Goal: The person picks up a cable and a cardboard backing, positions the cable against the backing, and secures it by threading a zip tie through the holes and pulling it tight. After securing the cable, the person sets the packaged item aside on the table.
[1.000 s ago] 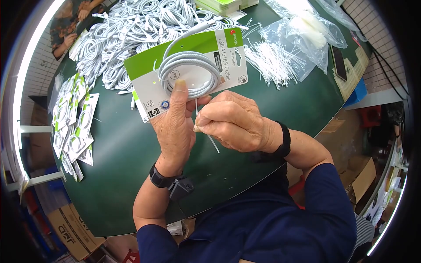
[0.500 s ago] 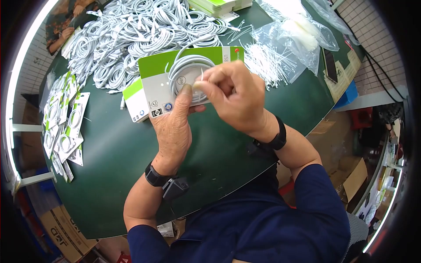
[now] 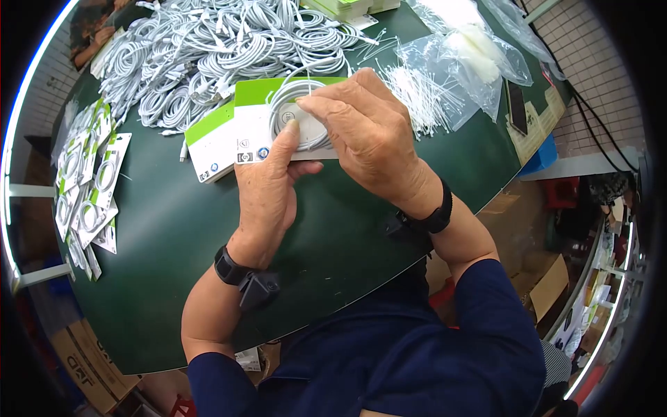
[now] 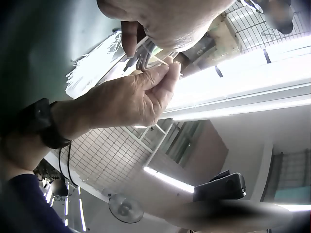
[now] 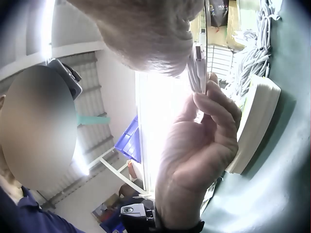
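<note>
In the head view, the left hand [image 3: 264,198] holds a green and white printed card [image 3: 249,119], its thumb pressing a coiled grey cable [image 3: 274,124] against the front. The right hand [image 3: 375,139] is over the card's right part, with thumb and index finger together at the coil. A thin white tie [image 4: 158,59] shows at the right hand's [image 4: 129,99] pinched fingertips in the left wrist view. The right wrist view shows the card edge-on, with the left hand [image 5: 199,150] gripping its lower end and the cable [image 5: 195,73] along it.
A stack of cards [image 3: 208,149] lies just left of the held card. Behind is a large heap of grey cables [image 3: 229,42]. Carded cables [image 3: 87,181] lie at far left; white ties [image 3: 420,101], plastic bags [image 3: 479,59] and a phone [image 3: 516,108] at right.
The right hand has risen from below the card to over its right part. The held card has tilted back and come level, and the card stack has come into sight beside it.
</note>
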Demonstrator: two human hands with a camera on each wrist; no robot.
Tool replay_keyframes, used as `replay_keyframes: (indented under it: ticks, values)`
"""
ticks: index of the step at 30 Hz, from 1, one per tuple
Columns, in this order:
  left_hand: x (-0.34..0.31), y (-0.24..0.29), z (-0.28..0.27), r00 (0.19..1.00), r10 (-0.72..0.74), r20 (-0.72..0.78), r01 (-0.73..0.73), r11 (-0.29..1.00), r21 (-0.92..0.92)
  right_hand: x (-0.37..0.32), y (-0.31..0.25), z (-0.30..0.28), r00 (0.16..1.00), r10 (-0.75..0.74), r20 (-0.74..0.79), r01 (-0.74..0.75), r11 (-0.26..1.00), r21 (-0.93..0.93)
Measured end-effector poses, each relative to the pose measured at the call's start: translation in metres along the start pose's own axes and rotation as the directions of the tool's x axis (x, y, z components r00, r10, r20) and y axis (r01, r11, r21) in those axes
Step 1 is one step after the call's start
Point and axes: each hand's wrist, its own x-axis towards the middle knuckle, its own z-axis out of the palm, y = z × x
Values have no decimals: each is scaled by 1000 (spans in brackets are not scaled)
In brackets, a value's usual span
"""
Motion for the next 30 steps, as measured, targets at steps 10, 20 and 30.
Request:
replay_keyframes:
  ticks: [10, 20, 30]
  values:
    - [-3, 2, 4, 1000, 16, 8, -16, 1000, 4, -1, 5, -1, 998, -53, 33, 52, 998, 37]
    - [-10, 11, 8, 948, 307, 82, -309, 951, 15, -3, -12, -19, 979, -190, -77, 201, 966, 163]
    - [-13, 14, 11, 940, 337, 51, -337, 941, 1, -7, -19, -29, 986, -158, -47, 161, 983, 86]
